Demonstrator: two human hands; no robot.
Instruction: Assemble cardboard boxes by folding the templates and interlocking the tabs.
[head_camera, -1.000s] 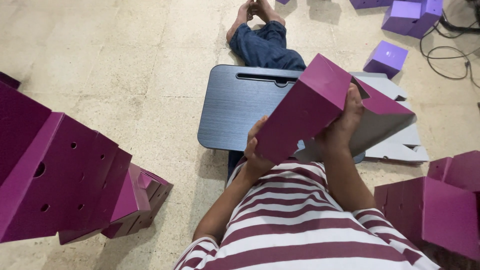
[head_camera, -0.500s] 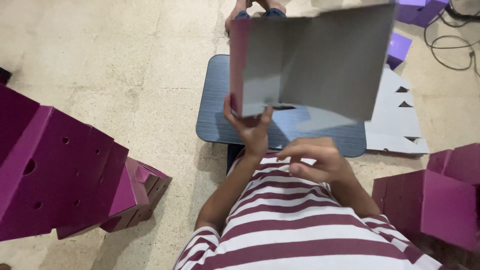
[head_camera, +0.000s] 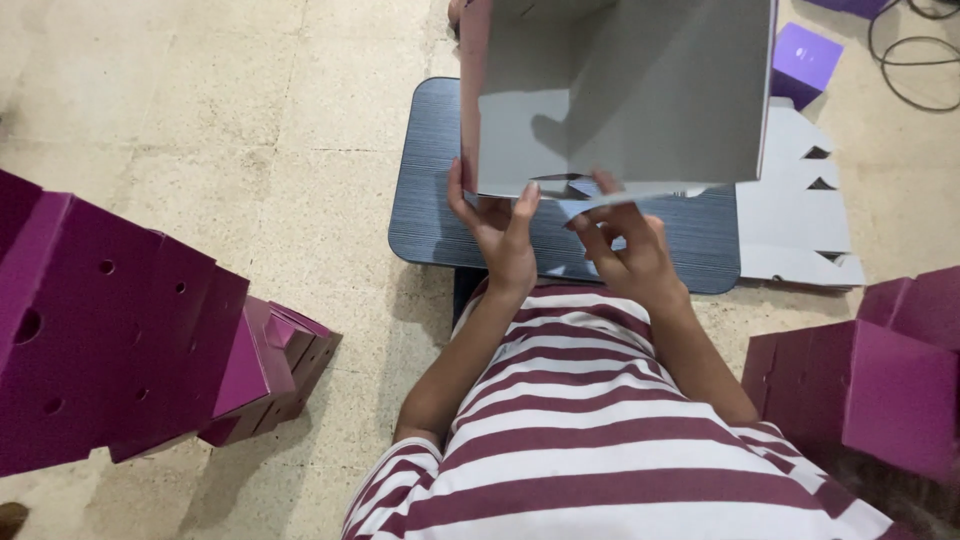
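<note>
Here, the half-folded cardboard box with a grey inside and purple outer skin (head_camera: 620, 95) is raised in front of me, its open grey interior turned toward the camera and its lower edge just above my hands. It sits directly ahead of and above both hands, with its longer side running left to right. My left hand (head_camera: 500, 235) grips the lower left corner, thumb along the purple side edge and fingers spread on the grey panel. My right hand (head_camera: 625, 250) is under the bottom edge, its fingers curled onto a loose bottom flap; I judge it a light pinch rather than a firm grasp. The left hand carries the box more plainly.

Beneath the box lies the dark blue ribbed lap surface (head_camera: 440, 200) on the tiled floor (head_camera: 250, 130). Flat grey die-cut cardboard sheets (head_camera: 800, 220) lie just beside it on my right. Folded purple boxes with round holes (head_camera: 110, 320) stack at my left, more purple boxes (head_camera: 870, 380) at my right.
</note>
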